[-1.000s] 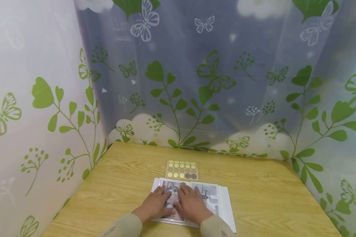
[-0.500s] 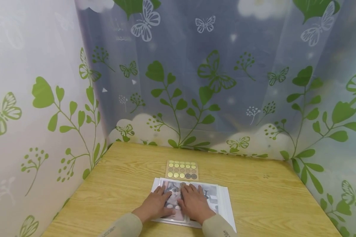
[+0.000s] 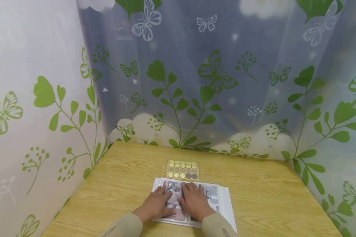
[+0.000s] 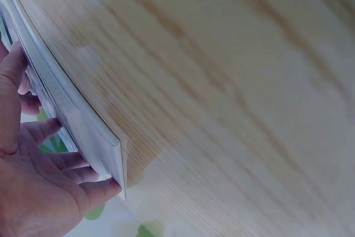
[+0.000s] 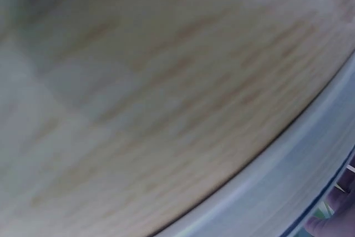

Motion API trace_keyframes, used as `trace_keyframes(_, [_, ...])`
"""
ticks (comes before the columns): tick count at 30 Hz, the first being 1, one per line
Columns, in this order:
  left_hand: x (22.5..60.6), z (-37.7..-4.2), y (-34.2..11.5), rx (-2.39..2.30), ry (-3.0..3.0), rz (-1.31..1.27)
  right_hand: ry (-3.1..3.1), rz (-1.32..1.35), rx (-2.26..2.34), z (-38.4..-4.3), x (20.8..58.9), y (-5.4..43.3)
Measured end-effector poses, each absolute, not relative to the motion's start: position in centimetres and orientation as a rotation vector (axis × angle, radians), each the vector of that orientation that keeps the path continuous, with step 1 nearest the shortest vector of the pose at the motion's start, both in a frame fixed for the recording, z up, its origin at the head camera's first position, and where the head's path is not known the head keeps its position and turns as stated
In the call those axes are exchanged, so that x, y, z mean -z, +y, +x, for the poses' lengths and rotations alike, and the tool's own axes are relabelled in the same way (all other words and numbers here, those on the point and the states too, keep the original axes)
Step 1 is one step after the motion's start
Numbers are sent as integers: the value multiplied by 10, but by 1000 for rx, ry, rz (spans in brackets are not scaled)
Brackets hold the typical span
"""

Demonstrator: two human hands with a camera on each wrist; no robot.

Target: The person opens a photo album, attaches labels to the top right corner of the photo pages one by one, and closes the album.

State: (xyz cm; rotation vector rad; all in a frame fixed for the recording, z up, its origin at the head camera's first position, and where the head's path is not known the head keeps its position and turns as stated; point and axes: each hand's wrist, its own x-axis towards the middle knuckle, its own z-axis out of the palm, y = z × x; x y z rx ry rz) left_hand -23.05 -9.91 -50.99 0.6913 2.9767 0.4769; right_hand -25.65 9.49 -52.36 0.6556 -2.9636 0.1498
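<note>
A photo album (image 3: 227, 205) lies spread on the table, its clear sleeves holding pictures. On the left page is a photo of a cat (image 3: 173, 198); a greyish photo (image 3: 212, 194) on the right page is partly hidden. My left hand (image 3: 153, 204) rests on the left page, fingers spread, the thumb by the photo's lower part. Across the middle of the spread, my right hand (image 3: 196, 202) lies with its fingers extended, covering part of both pages. The left wrist view shows the left fingers along the album's page edges (image 4: 94, 120). Only a bit of the right hand (image 5: 339, 215) enters the right wrist view.
Just behind the album lies a tan board (image 3: 182, 170) with rows of round coin-like discs, mostly yellow, some brown or dark. The wood-grain table (image 3: 264, 191) is bordered by butterfly-and-leaf patterned curtains (image 3: 184, 82) at the back and both sides.
My right hand has slid slightly to the right, uncovering more of the cat photo. The left hand stays in place on the left page.
</note>
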Motion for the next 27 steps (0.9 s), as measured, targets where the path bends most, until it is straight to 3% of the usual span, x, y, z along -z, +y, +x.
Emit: trace_keyframes(27, [512, -231, -100, -475, 2975, 706, -2998, 734, -154, -258, 518, 78])
